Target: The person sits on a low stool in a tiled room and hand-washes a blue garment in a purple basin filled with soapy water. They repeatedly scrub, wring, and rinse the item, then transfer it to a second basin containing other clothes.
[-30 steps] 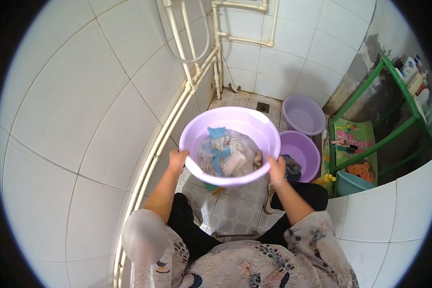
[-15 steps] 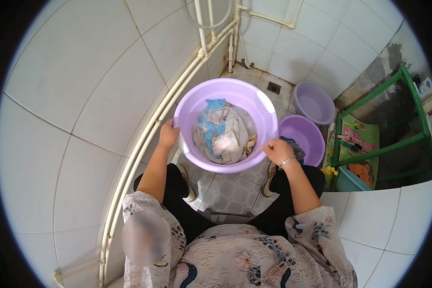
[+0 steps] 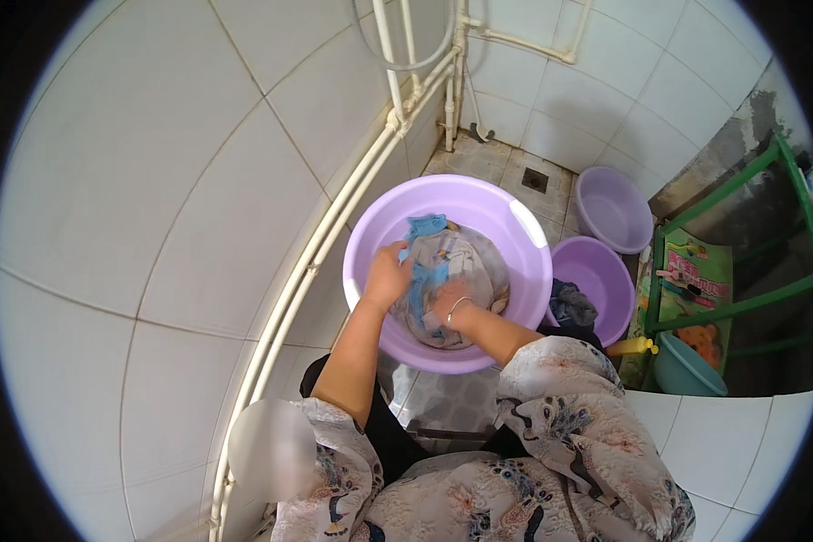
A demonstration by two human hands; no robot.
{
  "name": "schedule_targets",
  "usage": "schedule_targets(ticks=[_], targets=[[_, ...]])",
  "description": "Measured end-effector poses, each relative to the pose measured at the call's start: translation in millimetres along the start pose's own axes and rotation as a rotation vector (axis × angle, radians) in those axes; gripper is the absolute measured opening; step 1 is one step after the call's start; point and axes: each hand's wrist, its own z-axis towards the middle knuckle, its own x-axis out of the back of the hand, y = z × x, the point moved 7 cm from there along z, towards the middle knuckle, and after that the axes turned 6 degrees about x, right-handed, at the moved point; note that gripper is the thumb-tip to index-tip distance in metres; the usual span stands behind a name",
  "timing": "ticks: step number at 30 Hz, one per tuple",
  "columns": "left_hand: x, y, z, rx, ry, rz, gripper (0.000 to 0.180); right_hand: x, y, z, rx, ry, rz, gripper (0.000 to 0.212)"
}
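Observation:
A large light purple basin (image 3: pixel 519 280) with white grips stands on the floor before me, holding wet clothes (image 3: pixel 468 257) in grey-beige and blue. Over the basin's left side is my left hand (image 3: pixel 389 274), its fingers stretched apart beside a blue cloth (image 3: pixel 427 224). My right hand (image 3: pixel 449 296) presses into the grey-beige cloth at the middle; motion blurs its fingers, so their closure is hard to read. A bracelet circles the right wrist.
Right of the basin are a smaller purple basin (image 3: pixel 616 294) with dark cloth (image 3: pixel 572 303) and a pale purple basin (image 3: pixel 616 199). A green-framed rack (image 3: pixel 727 307) stands farther right, near a teal basin (image 3: pixel 682 366). White pipes (image 3: pixel 334 226) follow the left wall; a floor drain (image 3: pixel 535 181) lies behind.
Both hands have left the large basin's rim and moved inward over the clothes, the right one into them. The pink-and-white packet seen on the clothes earlier no longer shows. The view has shifted slightly.

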Motion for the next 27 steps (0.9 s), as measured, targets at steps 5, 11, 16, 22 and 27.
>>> schedule_targets(ticks=[5,11,16,22,27], targets=[[-42,-1,21,0.003,-0.088,0.098,0.035,16,1,-27,0.000,-0.166,0.030,0.038],[-53,-12,46,0.015,-0.095,0.085,0.036,118,63,-89,-0.224,0.432,0.668,0.036],[-56,23,38,-0.023,-0.096,0.045,0.036,104,95,-112,-0.326,0.553,0.673,0.030],[-69,11,23,-0.218,-0.338,-0.062,0.032,136,62,-105,-0.154,0.746,0.840,0.032],[-85,11,15,-0.170,-0.389,0.182,0.029,110,71,-94,-0.167,0.492,0.595,0.028]])
